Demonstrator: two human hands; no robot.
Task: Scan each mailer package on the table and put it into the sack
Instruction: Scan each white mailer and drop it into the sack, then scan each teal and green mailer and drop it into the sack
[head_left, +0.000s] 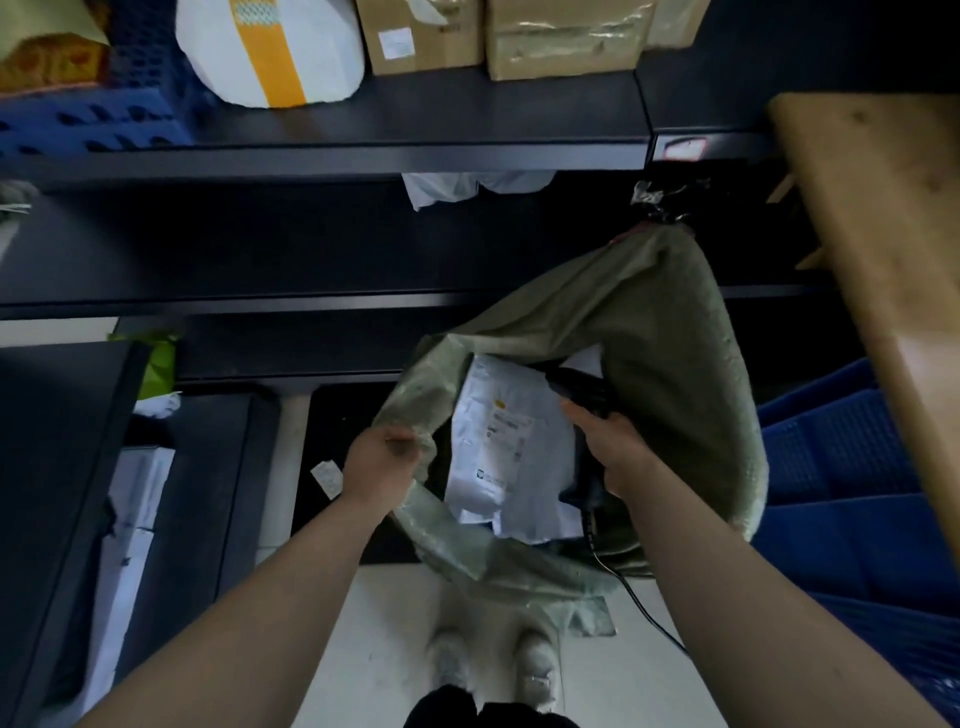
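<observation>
Head view: left hand (382, 462) grips sack (675, 364) rim; right hand (613, 447) grips scanner (582, 389).

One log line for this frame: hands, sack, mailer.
left hand: grips rim of sack | right hand: holds scanner over sack mouth | mailer: white, label up, inside sack

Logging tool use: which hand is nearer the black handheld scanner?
Right. The right hand grips the black handheld scanner over the green woven sack; the left hand pinches the sack's rim, apart from it.
</observation>
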